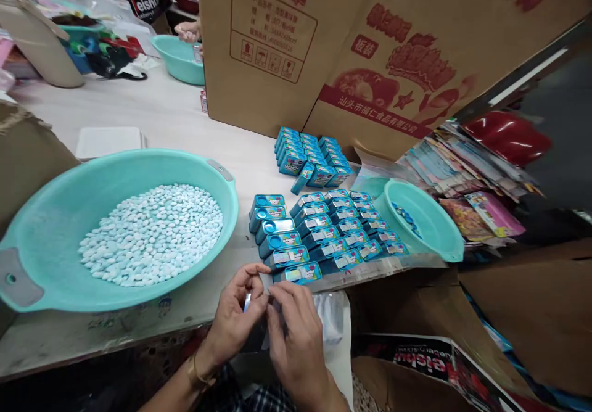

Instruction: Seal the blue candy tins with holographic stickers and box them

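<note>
My left hand (238,313) and my right hand (296,332) meet at the table's front edge, fingers closed around a small pale strip (267,281). Whether it is a sticker or a film I cannot tell. Something shiny shows between the left thumb and fingers, mostly hidden. Just beyond my fingertips lie blue candy tins (303,273) in rows, several with pale strips across their lids. Farther back stand more blue tins (319,153), stacked upright, one leaning. To the left, a large turquoise basin (50,214) holds many pale blue candies (152,236).
At right sits a smaller turquoise basin (435,214) with small blue pieces in it. Large cardboard cartons (277,85) wall off the back. Clear plastic (330,316) lies near my lap. Another person's hand (189,31) is over a far basin (178,60). A white box (110,142) stands behind the large basin.
</note>
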A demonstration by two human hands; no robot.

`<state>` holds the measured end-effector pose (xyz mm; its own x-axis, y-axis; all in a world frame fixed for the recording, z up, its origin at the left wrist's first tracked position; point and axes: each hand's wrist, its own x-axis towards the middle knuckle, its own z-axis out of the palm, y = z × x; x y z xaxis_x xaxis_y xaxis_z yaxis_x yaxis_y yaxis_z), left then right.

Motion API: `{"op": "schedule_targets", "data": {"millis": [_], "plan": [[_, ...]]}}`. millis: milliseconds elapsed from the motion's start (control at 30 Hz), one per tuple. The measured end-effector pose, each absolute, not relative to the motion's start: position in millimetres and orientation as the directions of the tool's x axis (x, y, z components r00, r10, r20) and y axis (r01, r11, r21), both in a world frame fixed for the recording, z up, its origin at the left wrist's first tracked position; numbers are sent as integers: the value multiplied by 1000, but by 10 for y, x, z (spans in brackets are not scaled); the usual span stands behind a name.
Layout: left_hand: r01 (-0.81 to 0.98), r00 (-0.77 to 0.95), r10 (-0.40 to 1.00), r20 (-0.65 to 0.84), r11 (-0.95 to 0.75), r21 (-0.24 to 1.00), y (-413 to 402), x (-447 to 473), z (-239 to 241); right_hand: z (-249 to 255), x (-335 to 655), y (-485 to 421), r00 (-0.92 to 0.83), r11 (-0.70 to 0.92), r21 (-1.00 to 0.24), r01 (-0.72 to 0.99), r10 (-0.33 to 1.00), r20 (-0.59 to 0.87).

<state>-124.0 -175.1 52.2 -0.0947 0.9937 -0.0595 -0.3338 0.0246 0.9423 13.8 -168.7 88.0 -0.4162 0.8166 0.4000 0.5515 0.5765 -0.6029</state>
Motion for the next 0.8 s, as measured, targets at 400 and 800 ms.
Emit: {"op": "schedule_targets", "data": {"millis": [400,800], "plan": [[-283,-274,962,-1,-79,956,-1825,-1158,666,798,212,-1788,-402,608,-580,542,793,457],[-124,-257,965,59,-94,988,-1876,-1197,502,720,252,-1780,-394,637,-564,526,770,502]]}}
